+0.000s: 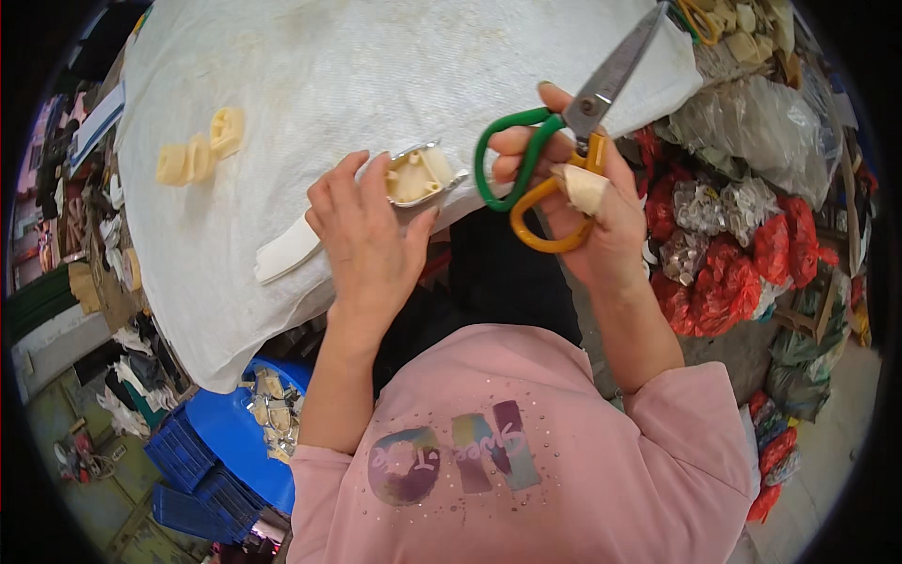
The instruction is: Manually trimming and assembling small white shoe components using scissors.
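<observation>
My right hand (601, 211) is closed around the handles of a large pair of scissors (601, 89), one loop green and one yellow. The scissors' blades point up and to the right. A cream wrapping covers the right thumb. On the white-covered table, my left hand (366, 226) grips the left side of a cream, hollow plastic case (411, 180) with a silvery rim, like the open back of a large toy watch. A flat white strip (287, 252) sticks out from beneath that hand; whether it joins the case is hidden.
Cream curled bands (199, 155) lie on the table's white cloth (376, 75) at left. Below its near edge stands a blue tub (221, 423) holding similar cream-and-silver parts. Red and clear plastic bags (723, 282) are piled at right, beside a large clear plastic bag (756, 132).
</observation>
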Tool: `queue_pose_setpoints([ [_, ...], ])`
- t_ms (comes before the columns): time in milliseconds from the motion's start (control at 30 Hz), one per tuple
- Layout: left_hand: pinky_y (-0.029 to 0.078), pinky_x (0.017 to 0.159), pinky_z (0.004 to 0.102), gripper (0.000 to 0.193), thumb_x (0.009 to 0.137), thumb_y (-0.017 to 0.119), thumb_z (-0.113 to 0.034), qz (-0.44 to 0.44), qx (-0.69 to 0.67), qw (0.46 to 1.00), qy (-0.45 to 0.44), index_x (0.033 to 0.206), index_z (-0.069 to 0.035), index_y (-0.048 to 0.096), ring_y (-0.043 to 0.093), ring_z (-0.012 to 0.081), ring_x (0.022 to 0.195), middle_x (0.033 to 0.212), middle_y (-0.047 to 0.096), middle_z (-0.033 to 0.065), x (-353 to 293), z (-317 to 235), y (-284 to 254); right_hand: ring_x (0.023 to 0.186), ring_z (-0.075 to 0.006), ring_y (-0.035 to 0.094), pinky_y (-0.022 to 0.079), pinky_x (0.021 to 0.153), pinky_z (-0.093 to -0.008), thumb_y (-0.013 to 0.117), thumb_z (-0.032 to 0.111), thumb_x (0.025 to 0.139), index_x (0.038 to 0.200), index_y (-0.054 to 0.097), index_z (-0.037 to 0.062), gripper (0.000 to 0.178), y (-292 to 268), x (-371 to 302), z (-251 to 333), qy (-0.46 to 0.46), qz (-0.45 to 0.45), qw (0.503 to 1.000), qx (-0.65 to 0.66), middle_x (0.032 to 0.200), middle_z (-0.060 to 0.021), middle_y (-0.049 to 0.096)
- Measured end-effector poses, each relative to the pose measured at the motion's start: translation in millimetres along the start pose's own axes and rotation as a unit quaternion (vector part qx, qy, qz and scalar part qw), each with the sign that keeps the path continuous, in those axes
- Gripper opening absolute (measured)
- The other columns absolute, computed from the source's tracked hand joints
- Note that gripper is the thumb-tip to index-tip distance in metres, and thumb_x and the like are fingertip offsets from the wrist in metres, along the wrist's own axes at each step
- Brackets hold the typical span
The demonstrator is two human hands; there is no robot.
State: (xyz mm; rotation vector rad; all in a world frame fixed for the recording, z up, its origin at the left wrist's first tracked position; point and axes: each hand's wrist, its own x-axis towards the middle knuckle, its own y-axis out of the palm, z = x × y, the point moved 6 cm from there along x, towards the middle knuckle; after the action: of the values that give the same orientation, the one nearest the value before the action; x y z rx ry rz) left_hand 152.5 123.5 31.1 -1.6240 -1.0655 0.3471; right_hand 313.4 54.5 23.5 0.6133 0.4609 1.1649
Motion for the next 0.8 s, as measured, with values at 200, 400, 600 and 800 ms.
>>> queue_pose_setpoints([
  [200,0.045,0.087,0.0364,0.057,0.063,0.074,0.0,0.026,-0.07,0.997,-0.003,0.118,-0.003,0.057,0.054,0.0295,0.101,0.11,0.055,0.0146,-0.1,11.3,7.6,0.083,-0.0132,0.053,0.044,0.079,-0.029,0.042,0.005,0.09,0.136,0.033,-0.0028,0.047,-1.3,5.0,7.4,-0.093,0.054,0.994,0.03,0.099,-0.0149,0.058],
  [400,0.048,0.083,0.0345,0.056,0.061,0.072,0.005,0.033,-0.092,0.995,0.002,0.115,-0.003,0.06,0.058,0.0278,0.095,0.103,0.058,0.0142,4.5,9.7,8.2,0.072,-0.0083,0.049,0.042,0.066,-0.023,0.047,0.006,0.086,0.128,0.041,-0.0014,0.043,4.8,19.4,-32.0,-0.032,-0.011,0.999,-0.029,0.089,-0.005,0.057],
  [600,0.047,0.083,0.0342,0.057,0.06,0.071,0.005,0.038,-0.086,0.996,-0.008,0.116,-0.003,0.059,0.058,0.0276,0.095,0.104,0.058,0.0141,5.8,13.8,9.7,0.072,-0.0105,0.05,0.043,0.067,-0.0254,0.045,0.006,0.088,0.126,0.04,-0.0026,0.04,-6.0,30.0,-20.4,-0.031,0.001,1.0,0.004,0.086,-0.0072,0.055],
  [800,0.047,0.084,0.0346,0.057,0.06,0.071,0.005,0.035,-0.082,0.996,-0.004,0.115,-0.003,0.059,0.058,0.0282,0.096,0.104,0.058,0.0141,6.0,12.1,9.5,0.072,-0.0083,0.047,0.042,0.067,-0.0236,0.044,0.006,0.087,0.127,0.04,-0.0014,0.041,0.8,17.2,-38.0,-0.057,0.017,0.998,-0.007,0.085,-0.0055,0.053],
])
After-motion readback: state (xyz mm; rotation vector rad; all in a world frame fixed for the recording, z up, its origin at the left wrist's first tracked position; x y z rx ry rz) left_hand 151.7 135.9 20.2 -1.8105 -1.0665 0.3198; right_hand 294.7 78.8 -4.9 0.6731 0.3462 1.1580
